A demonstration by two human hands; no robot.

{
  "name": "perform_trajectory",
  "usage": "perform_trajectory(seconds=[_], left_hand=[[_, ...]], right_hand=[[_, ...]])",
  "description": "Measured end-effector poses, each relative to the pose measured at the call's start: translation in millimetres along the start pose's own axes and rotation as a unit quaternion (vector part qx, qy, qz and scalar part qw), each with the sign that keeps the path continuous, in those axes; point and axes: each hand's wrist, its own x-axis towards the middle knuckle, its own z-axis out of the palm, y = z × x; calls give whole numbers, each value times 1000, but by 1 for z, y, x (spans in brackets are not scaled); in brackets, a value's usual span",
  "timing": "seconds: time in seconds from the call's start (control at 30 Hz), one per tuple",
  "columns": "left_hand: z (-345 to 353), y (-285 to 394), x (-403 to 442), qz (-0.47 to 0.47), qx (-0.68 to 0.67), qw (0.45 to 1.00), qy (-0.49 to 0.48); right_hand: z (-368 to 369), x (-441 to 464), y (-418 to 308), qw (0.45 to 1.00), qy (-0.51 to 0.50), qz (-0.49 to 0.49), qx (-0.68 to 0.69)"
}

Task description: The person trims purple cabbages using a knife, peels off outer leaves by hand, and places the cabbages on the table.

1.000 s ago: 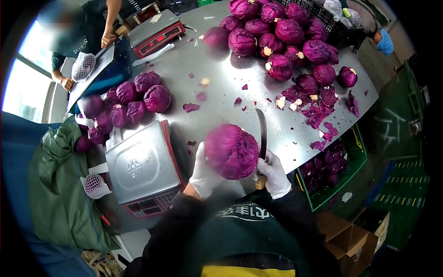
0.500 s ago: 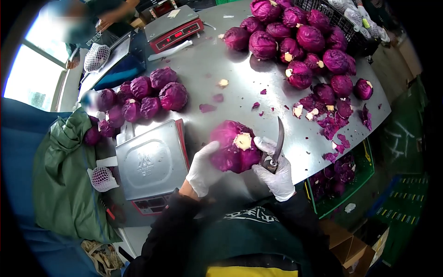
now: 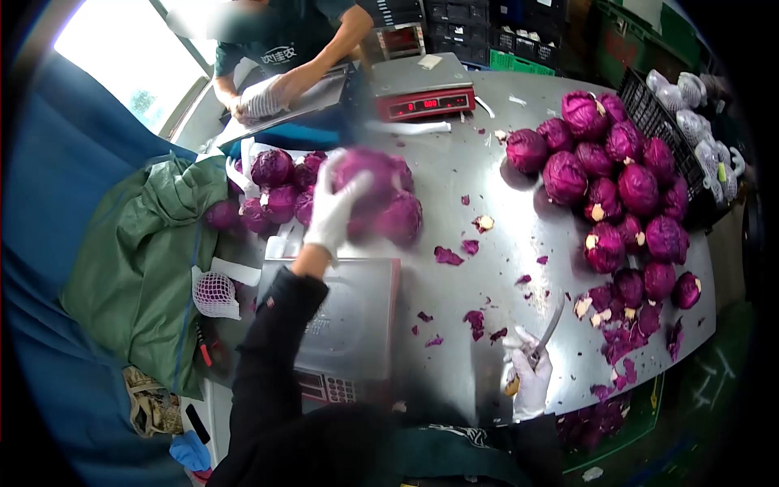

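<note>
My left hand (image 3: 329, 217), in a white glove, is stretched out at the upper left with its fingers against a red cabbage (image 3: 369, 174); both are smeared by motion. The cabbage is over a group of other red cabbages (image 3: 280, 203), and I cannot tell whether it rests on them. Down at the right, my gloved right hand (image 3: 531, 388) is closed round the handle of a curved knife (image 3: 554, 325), whose blade points up and away. Purple leaf scraps (image 3: 475, 323) lie on the table between my hands.
A scale (image 3: 345, 325) sits under my left forearm; another scale (image 3: 426, 85) stands farther back. Red cabbages (image 3: 637, 187) are piled at the right by a black crate (image 3: 661, 130). Across the table a co-worker's hands (image 3: 264, 97) hold a netted item. A green sack (image 3: 146, 268) lies at left.
My left hand has carried the cabbage forward and left, away from my right hand. My right hand keeps the knife and is now lower. The view has shifted left.
</note>
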Motion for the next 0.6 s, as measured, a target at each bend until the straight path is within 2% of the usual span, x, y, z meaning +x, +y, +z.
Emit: perform_trajectory(seconds=[0.03,0.07,0.1,0.13,0.17,0.23,0.3,0.37,0.4,0.47,0.5,0.57,0.6], left_hand=[[-10,-2,21,-8,22,999,43],[-33,-27,51,55,125,987,89],[-42,-33,68,43,124,983,131],[-48,-31,76,51,196,963,176],[-74,-62,95,88,314,923,207],[-95,-81,104,93,439,864,229],[-108,-98,104,89,498,834,218],[-119,-107,113,41,517,838,168],[-116,-92,116,-43,548,826,127],[-131,-78,131,-108,584,804,5],[-137,-75,140,-104,650,752,-28],[-103,-59,137,52,778,620,91],[-79,-46,141,94,696,709,64]], right_hand=[[-5,1,4,1000,15,15,0],[-10,3,9,1000,21,20,-2],[-15,4,15,999,30,26,-3],[-19,5,20,999,37,33,-3],[-21,5,23,999,40,28,-4],[-23,5,24,998,42,43,-8],[-26,5,27,998,40,57,-9],[-28,5,27,996,33,74,-23],[-29,7,29,996,28,75,-25],[-30,8,29,996,32,76,-18],[-31,11,31,996,32,82,-4],[-36,16,38,996,21,86,-8],[-37,19,41,994,21,107,-4]])
